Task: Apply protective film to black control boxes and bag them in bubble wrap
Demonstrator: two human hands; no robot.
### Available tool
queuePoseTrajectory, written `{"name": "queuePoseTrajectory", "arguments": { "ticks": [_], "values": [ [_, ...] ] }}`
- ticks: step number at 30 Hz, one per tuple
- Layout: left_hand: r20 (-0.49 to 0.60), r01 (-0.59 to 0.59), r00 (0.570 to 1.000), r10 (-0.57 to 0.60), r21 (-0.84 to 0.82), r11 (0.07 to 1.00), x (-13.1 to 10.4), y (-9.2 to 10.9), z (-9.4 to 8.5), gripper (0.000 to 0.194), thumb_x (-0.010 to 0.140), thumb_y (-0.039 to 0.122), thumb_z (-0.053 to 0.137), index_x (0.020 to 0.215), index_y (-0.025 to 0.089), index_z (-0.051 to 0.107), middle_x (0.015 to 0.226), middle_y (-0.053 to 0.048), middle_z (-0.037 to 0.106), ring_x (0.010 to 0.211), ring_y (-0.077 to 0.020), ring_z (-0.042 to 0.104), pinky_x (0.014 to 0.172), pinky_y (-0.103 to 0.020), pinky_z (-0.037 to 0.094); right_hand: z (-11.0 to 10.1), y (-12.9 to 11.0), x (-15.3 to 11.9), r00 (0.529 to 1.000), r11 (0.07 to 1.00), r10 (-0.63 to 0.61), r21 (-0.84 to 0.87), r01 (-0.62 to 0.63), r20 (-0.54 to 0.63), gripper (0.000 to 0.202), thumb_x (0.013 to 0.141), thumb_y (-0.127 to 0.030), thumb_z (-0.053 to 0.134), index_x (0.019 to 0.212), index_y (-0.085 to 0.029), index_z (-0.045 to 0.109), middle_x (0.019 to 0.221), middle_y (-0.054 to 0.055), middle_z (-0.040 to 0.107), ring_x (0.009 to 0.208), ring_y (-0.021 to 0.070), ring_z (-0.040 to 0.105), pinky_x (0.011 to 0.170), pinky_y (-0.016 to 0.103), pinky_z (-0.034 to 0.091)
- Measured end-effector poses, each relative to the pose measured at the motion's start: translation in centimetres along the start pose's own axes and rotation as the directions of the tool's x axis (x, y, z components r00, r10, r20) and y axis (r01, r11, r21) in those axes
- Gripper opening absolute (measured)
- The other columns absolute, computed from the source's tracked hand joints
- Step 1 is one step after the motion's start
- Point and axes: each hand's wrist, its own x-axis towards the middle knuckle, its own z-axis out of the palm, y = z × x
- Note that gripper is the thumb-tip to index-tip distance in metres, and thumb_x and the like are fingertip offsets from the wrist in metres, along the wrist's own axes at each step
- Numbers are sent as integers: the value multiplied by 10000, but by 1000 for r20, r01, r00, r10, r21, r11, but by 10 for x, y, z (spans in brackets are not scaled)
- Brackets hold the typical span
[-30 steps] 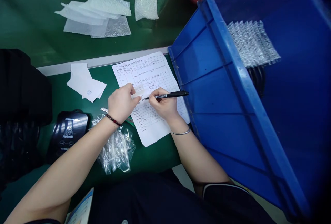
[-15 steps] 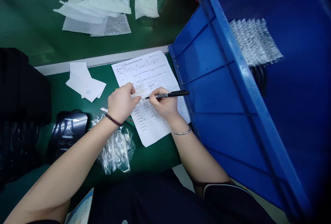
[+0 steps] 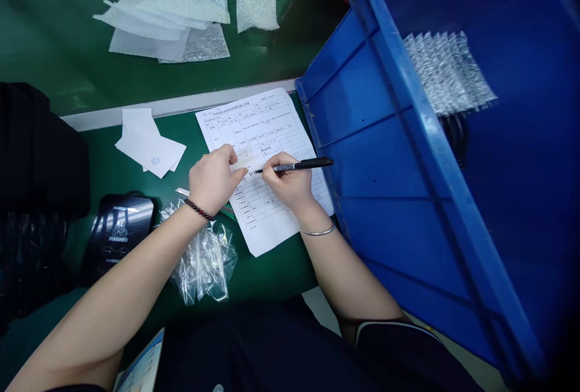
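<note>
While the right hand [image 3: 290, 185] grips a black pen [image 3: 301, 165] between closed thumb and fingers, its tip meets handwriting on a small pale slip [image 3: 243, 157] that lies over a white printed form [image 3: 267, 220]. The left hand [image 3: 209, 177] holds no tool; it rests on the left side of the form, thumb and forefinger spread apart beside the writing, the other fingers curled out of sight. A dark bead bracelet [image 3: 198, 209] circles the left wrist, and a silver bangle [image 3: 318, 232] the right. The form lies flat on a green table [image 3: 272, 274], its right edge close to a big blue bin [image 3: 385, 162]. Below the left wrist is a heap of clear plastic bags [image 3: 203, 265]; left of it sits a black device [image 3: 118, 229] marked RHINO. Above the device are overlapping white cards [image 3: 151, 147], one with a small round stamp. Farther off, beyond a pale strip [image 3: 181, 105], lie overlapping white packing sheets [image 3: 174, 14] and a separate square piece [image 3: 257, 8]. Inside the bin is ridged clear packaging [image 3: 448, 72], with something black partly under it.
</note>
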Motion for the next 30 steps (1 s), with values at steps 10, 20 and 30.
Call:
{"name": "queuePoseTrajectory", "arguments": {
  "ticks": [10,20,30],
  "values": [
    [-4,-1,1000,1,25,1000,0,0,0,211,785,357,648,768,222,487,801,-14,642,708,-204,552,536,-297,279,0,-1,1,999,1000,14,-1,-14,29,158,756,-144,534,616,-202,489,537,-52,454,508,99,439,506,254,362],
    [5,-4,1000,4,33,999,-1,1,-1,203,795,360,633,772,221,486,793,-20,633,710,-207,554,543,-302,286,0,2,0,999,1000,24,-4,-24,27,155,747,-144,533,608,-199,490,531,-56,449,513,101,437,511,253,360],
    [-10,-14,1000,14,-19,1000,0,-2,2,242,773,366,661,741,221,470,743,-31,616,663,-207,528,543,-305,260,-1,0,1,999,1000,21,-5,-21,34,160,733,-138,526,600,-207,469,534,-52,454,515,107,432,516,264,355]
  ]
}}
